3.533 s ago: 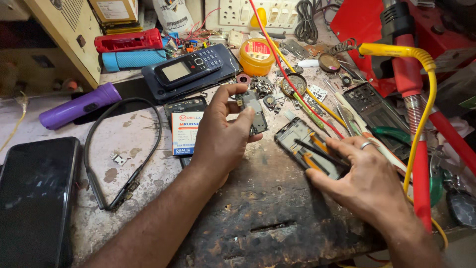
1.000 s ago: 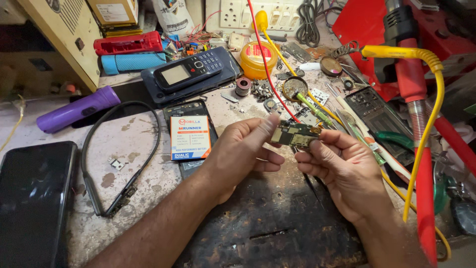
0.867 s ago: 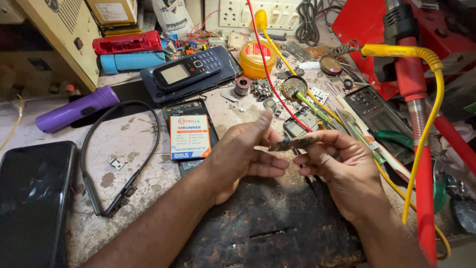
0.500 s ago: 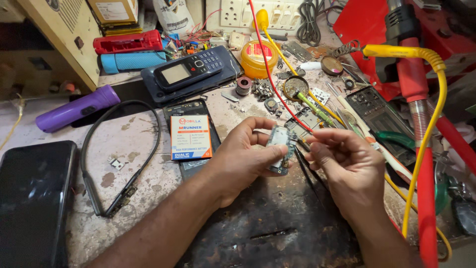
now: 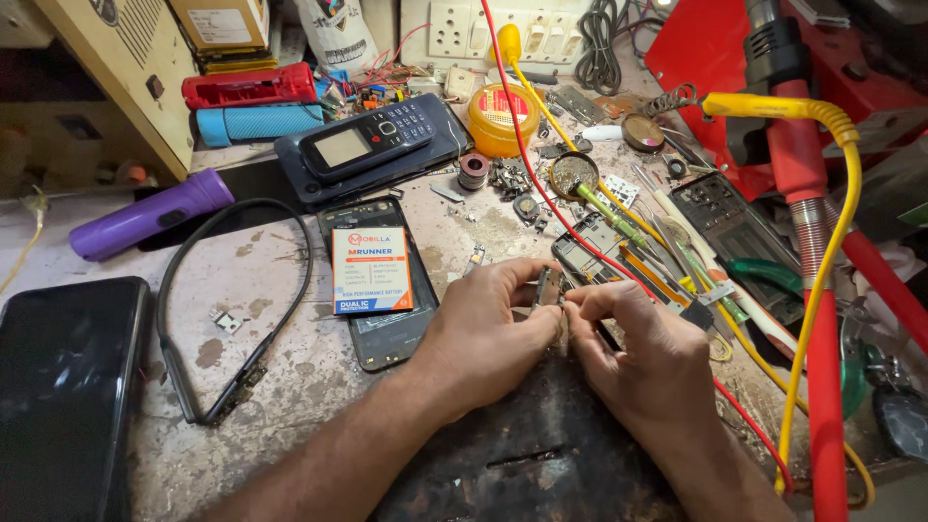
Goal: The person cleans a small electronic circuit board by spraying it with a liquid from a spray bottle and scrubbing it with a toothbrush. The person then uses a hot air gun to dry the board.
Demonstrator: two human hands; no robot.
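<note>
Both hands have drawn together over the middle of the workbench (image 5: 242,280) since a few seconds back, when the left hand (image 5: 483,333) lay by the battery and the right hand (image 5: 643,358) rested on an opened phone shell. Now the two meet, fingertips pinched from either side on a small circuit board (image 5: 551,288), which is held just above the dark worn mat (image 5: 541,464) near the front edge. Half a second ago the board lay flatter in the left fingers; it looks turned more on edge now, though the fingers hide most of it. That suggests close handling of the part, not picking among the clutter. The white and orange battery (image 5: 372,271) on its dark phone back, the keypad phone (image 5: 367,140) toward the back edge and the black neckband earphones (image 5: 232,309) on the left have not shifted.
</note>
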